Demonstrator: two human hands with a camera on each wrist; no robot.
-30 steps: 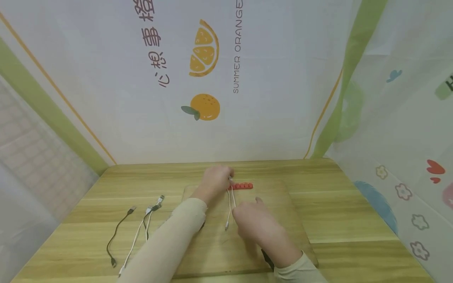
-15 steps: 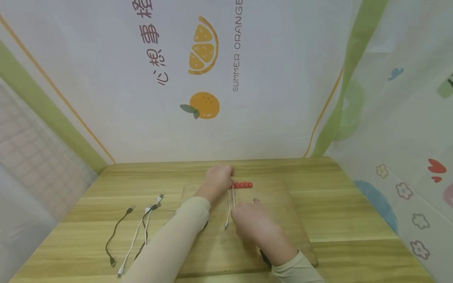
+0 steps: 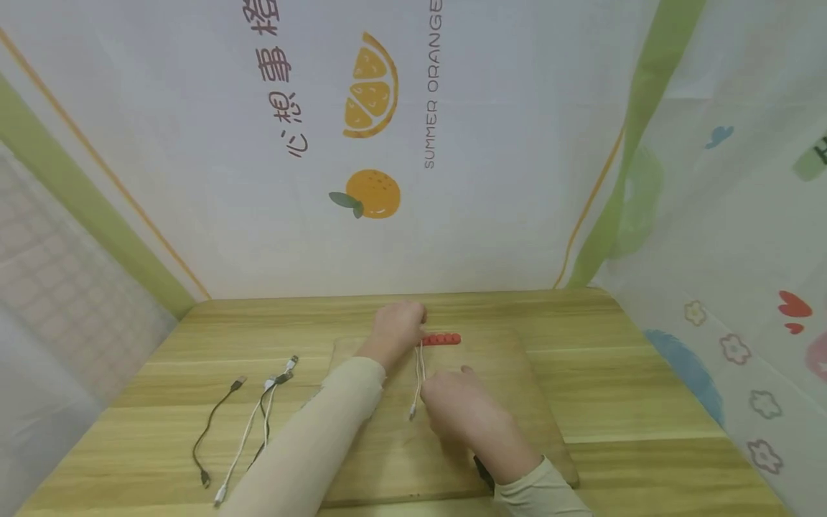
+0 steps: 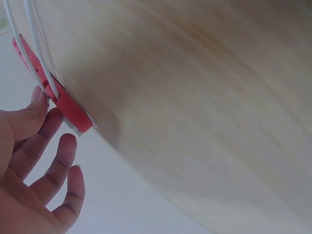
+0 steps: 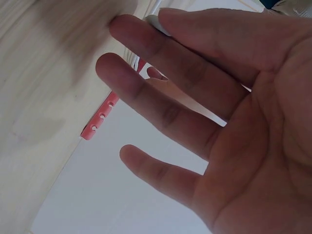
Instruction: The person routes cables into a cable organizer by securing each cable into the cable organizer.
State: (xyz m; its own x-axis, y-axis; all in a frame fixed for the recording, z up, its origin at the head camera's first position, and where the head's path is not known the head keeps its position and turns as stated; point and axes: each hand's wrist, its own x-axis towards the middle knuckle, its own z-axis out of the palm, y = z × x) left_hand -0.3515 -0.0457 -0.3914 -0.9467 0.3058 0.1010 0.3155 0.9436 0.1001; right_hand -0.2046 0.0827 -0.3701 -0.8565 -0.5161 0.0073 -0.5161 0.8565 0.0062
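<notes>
A red cable holder (image 3: 442,339) with a row of slots lies near the far edge of a wooden board (image 3: 491,431). Two white cables run from its left end toward the person. My left hand (image 3: 397,327) reaches that end; in the left wrist view its thumb and index finger pinch one white cable (image 4: 23,51) beside the holder, the other fingers loosely bent. A pale connector (image 4: 72,126) shows behind the holder. Nearer the person, my right hand (image 3: 461,406) pinches a pale cable end (image 5: 157,22) between thumb and index finger. The other cable's connector (image 3: 412,413) lies on the board.
Left of the board, a black cable (image 3: 209,431) and several overlapping white and black cables (image 3: 248,431) lie on the wooden table (image 3: 620,388). The left sleeve (image 3: 323,445) covers part of them. A printed white cloth (image 3: 491,179) stands behind the table.
The white cable between the hands has shifted slightly left, close to the other cable. My right hand has moved a little left; my left hand stays at the holder.
</notes>
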